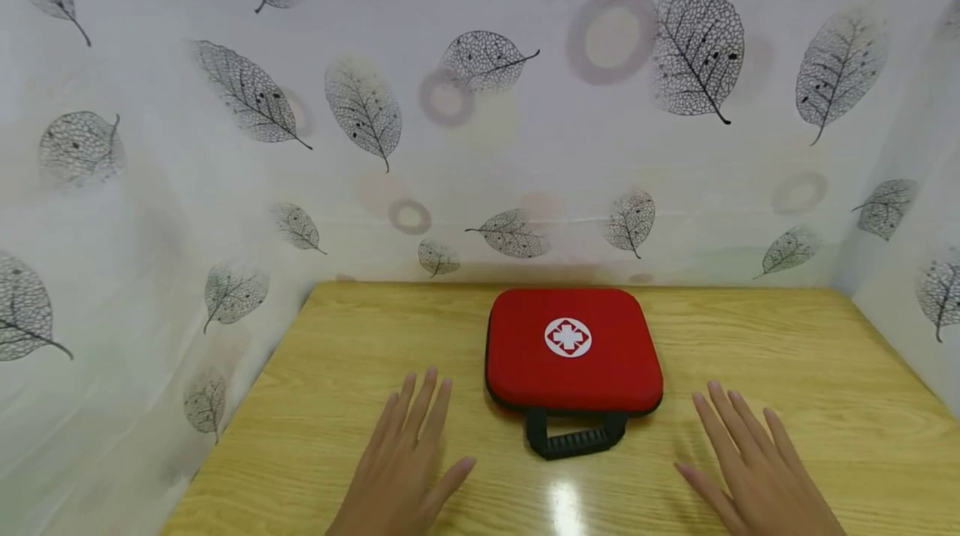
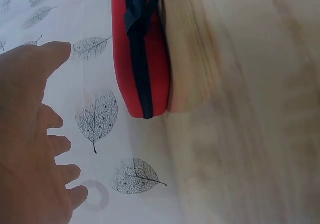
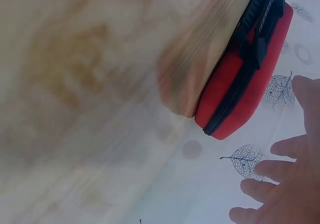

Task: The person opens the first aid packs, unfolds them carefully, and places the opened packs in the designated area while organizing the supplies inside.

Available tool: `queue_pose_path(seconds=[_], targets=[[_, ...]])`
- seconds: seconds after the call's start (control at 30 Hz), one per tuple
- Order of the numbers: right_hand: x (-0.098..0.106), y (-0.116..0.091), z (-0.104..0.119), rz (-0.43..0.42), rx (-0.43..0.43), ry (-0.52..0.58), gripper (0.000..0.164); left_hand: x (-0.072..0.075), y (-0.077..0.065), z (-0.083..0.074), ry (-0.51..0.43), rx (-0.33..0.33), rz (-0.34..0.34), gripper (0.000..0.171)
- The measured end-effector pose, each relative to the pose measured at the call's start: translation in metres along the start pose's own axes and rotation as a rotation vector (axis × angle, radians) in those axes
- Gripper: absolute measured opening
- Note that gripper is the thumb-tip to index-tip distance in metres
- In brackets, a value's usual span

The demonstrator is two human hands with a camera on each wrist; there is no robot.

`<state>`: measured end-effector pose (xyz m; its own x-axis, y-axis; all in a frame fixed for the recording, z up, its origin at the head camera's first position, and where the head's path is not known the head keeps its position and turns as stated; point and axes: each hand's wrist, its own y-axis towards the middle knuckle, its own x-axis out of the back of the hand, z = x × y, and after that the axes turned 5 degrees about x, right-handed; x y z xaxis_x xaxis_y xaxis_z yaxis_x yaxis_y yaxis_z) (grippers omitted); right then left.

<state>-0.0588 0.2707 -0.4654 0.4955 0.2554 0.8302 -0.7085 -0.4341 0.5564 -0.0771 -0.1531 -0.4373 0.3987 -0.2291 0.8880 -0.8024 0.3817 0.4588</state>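
Note:
A red first-aid case with a white cross emblem lies flat on the wooden table, its black handle pointing toward me. To the left of the case is my left hand, fingers extended and thumb spread, apart from it. My right hand is on the other side, fingers likewise stretched out, holding nothing. In the left wrist view the case shows its side with a dark zipper band. The right wrist view shows the same side of the case beyond the spread right fingers.
The wood-grain table extends to both sides of the case. A pale leaf-patterned covering rises behind the table and along its left and right edges. A bright light reflection lies on the tabletop in front of the handle.

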Motion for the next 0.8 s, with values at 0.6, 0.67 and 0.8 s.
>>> queue_pose_path(seconds=[0.6, 0.67, 0.8], targets=[[-0.007, 0.039, -0.011, 0.082, -0.047, 0.15, 0.082, -0.013, 0.059, -0.007, -0.111, -0.129, 0.15, 0.081], [-0.008, 0.042, -0.014, 0.098, -0.055, 0.156, 0.08, -0.015, 0.067, -0.009, -0.111, -0.139, 0.175, 0.081], [-0.01, 0.046, -0.019, 0.128, -0.077, 0.168, 0.079, -0.02, 0.081, -0.014, -0.141, -0.136, 0.245, 0.08]])
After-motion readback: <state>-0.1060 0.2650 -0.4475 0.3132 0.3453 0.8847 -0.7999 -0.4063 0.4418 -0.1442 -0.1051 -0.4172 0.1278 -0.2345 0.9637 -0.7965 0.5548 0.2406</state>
